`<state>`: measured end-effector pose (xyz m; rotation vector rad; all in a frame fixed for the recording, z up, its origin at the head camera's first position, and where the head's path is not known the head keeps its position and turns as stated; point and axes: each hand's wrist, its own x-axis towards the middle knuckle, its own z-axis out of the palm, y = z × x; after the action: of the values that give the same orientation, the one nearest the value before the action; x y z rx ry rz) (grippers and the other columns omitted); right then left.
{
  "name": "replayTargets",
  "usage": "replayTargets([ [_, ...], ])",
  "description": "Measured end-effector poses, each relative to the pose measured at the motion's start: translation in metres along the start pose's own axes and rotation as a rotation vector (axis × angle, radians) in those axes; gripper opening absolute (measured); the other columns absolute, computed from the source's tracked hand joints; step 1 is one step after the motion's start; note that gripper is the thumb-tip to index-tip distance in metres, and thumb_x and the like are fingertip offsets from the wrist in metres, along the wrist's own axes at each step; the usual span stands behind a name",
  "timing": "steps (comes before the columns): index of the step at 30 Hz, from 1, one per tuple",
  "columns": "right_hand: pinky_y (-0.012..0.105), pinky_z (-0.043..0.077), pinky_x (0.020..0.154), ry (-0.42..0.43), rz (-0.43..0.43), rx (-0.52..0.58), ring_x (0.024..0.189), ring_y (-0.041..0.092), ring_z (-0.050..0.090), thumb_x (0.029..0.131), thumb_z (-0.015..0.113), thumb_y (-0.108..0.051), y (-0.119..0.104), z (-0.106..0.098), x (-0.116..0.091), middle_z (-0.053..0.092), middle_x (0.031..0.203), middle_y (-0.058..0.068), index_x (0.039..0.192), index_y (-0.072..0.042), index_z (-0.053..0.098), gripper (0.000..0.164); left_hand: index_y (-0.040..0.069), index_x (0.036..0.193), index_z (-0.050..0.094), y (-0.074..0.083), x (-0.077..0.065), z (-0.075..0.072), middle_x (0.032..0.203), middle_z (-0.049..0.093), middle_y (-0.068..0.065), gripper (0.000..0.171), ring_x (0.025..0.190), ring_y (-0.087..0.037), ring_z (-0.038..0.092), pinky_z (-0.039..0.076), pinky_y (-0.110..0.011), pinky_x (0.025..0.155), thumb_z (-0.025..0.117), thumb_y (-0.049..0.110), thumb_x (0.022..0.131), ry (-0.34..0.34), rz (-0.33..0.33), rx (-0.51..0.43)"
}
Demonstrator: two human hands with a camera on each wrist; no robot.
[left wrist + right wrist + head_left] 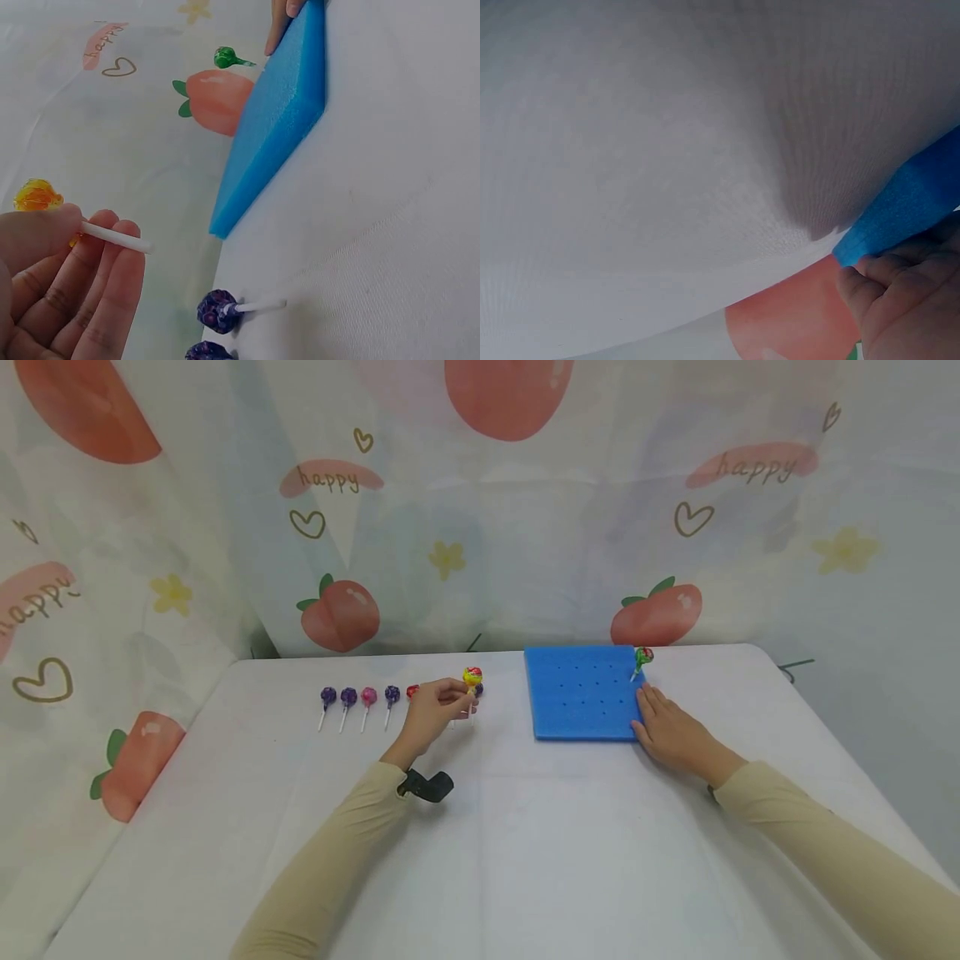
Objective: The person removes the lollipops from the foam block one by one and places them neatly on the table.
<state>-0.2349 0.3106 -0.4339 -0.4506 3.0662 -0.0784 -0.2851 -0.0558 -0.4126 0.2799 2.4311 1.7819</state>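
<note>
Between thumb and fingers, my left hand (437, 710) pinches a lollipop with a yellow and red wrapper (472, 676). Its white stick (116, 237) points away from the palm in the left wrist view, and the hand is raised above the table. My right hand (675, 735) rests against the right edge of a blue foam board (585, 722) dotted with small holes, its fingers fairly straight. One green-wrapped lollipop (643, 657) stands in the board near the far right corner, beside the right fingertips.
Left of the board, several lollipops lie in a row, among them a purple one (328, 695) and a pink one (368, 696); the left hand hides part of the row. A white cloth covers the table (480, 860). Behind it hangs a printed curtain (525, 543).
</note>
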Motion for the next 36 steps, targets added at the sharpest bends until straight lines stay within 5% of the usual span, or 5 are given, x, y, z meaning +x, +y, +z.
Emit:
replayTargets([
  [30, 0.058, 0.021, 0.112, -0.021, 0.01, 0.012, 0.136, 0.052, 0.019, 0.099, 0.037, -0.022, 0.0, -0.001, 0.001, 0.016, 0.147, 0.039, 0.138, 0.021, 0.019, 0.061, 0.003, 0.129, 0.054, -0.015, -0.02, -0.09, 0.126, 0.06, -0.018, 0.042, 0.108, -0.025, 0.064, 0.052, -0.026, 0.087, 0.058, 0.025, 0.093, 0.15, -0.229, -0.025],
  [36, 0.058, 0.021, 0.112, -0.022, 0.005, 0.006, 0.136, 0.053, 0.019, 0.098, 0.037, -0.022, 0.0, -0.002, 0.001, 0.016, 0.147, 0.039, 0.138, 0.022, 0.019, 0.061, -0.001, 0.131, 0.051, -0.022, -0.025, -0.114, 0.128, 0.058, -0.021, 0.046, 0.091, -0.009, 0.067, 0.053, -0.02, 0.083, 0.056, 0.026, 0.094, 0.174, -0.209, 0.014],
])
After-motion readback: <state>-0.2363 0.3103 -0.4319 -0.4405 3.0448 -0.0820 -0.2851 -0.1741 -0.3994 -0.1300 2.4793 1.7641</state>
